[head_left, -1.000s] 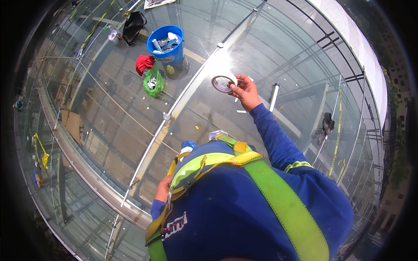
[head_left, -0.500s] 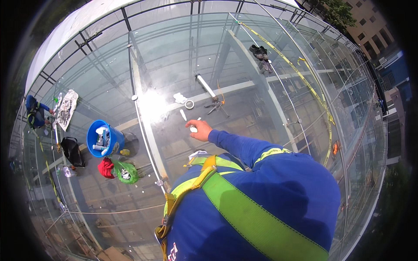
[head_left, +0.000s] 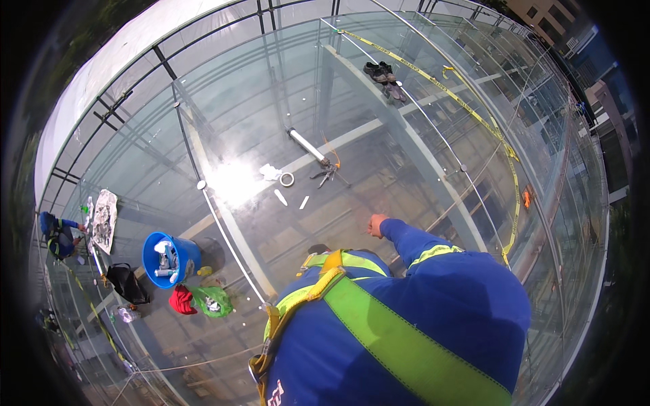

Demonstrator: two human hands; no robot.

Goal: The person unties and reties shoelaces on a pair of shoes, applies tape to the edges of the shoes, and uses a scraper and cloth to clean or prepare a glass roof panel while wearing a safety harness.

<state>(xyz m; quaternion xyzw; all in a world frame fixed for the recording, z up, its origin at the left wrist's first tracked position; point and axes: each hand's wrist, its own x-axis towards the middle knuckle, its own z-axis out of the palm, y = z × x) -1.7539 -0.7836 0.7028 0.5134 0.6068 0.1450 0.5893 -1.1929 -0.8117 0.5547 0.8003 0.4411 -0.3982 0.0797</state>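
Observation:
My right hand (head_left: 377,226), in a blue sleeve, reaches out over the glass panels, fingers curled; whatever is in them is hidden. Beyond it to the upper left lie a white tape roll (head_left: 287,179), a crumpled white scrap (head_left: 271,172) and small white strips (head_left: 280,197). A long caulking gun (head_left: 306,145) rests just right of these, its handle toward me, with a thin orange cord beside it. My left hand is out of sight, and my harnessed body fills the lower middle of the view.
Blue bucket (head_left: 154,260), red cloth (head_left: 181,300), green bag (head_left: 212,304) and black bag (head_left: 125,284) sit at left. A co-worker (head_left: 57,233) crouches at far left beside a spread sheet (head_left: 105,223). Rods cross the glass; dark shoes (head_left: 384,80) and yellow barrier tape (head_left: 467,105) lie right.
The view has turned rightward. A tape roll plainly held in my right hand a second ago is not visible in it now; that hand has lowered toward my body. My left hand has left view.

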